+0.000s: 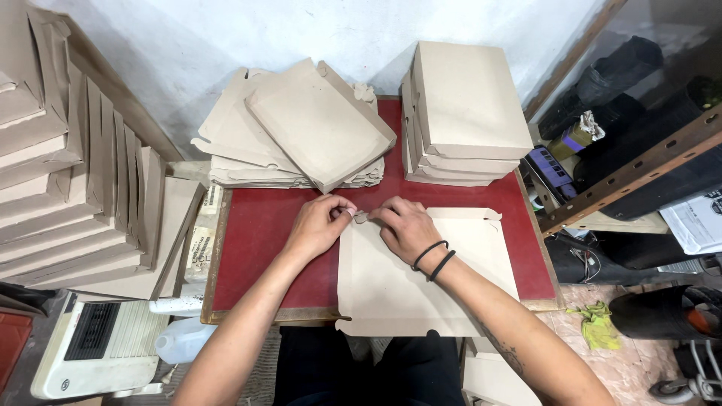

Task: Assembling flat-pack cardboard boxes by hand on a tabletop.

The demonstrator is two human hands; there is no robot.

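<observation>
Wide view first: the red counter [263, 233] fills the middle of the frame, its wooden edge running along the bottom. Up the left side, a long leaning row of folded boxes [83, 203] slopes from the upper left corner down toward the counter. At upper centre sits a loose pile of flat cardboard blanks [301, 128], fanned and uneven, and just right of it a neat stack of finished boxes [462, 113], squared up against the wall. A metal shelf frame [639, 169] cuts across the right edge.

Now the action: a flat cardboard sheet [421, 278] lies at lower centre, partly hanging off the counter's near edge (notched corners visible at the top right). Both hands meet at its upper left corner. The left hand [320, 225] comes in from the left, its grip pressed together, thumb and fingertips pinching the corner tab [361, 217] of the sheet. The right hand [406, 229], two black bands [435, 259] on its wrist, rests on the sheet with its fingers closed on that same small tab, touching the left fingertips. Whether the tab is folded over, I cannot tell.
</observation>
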